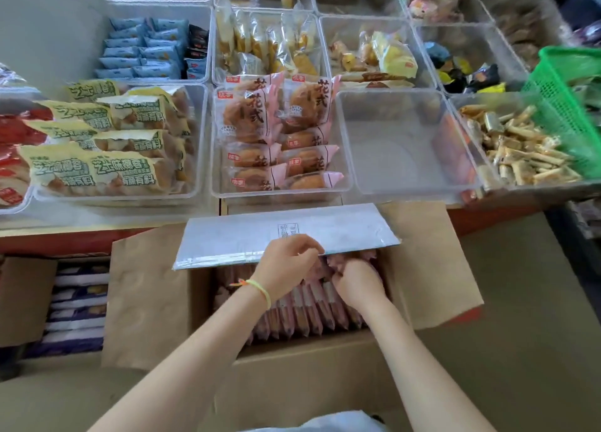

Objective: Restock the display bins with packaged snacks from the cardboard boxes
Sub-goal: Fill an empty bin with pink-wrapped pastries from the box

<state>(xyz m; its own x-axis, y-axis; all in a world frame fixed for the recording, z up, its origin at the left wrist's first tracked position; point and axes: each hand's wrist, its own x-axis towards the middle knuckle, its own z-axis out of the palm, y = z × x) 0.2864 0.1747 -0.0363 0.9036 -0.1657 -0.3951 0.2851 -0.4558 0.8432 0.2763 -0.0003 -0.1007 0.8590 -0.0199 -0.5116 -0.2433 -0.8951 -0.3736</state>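
Note:
An open cardboard box (146, 298) stands below the display counter, packed with upright pink snack packets (302, 314). A grey-white sheet (260, 233) lies over the far part of the box. My left hand (286, 265) has its fingers curled into the packets just under the sheet's edge. My right hand (357, 282) grips a bunch of the pink packets at the far right of the box. On the counter, a clear bin (279, 191) holds the same pink packets, and the clear bin (406, 184) to its right has nothing in it.
Other clear bins hold yellow-green bread packs (107, 139), blue packs (143, 47), yellow cakes (263, 41) and small stick snacks (520, 148). A green basket (572, 106) sits at the right. A second carton with blue-white packs (78, 304) stands at the left.

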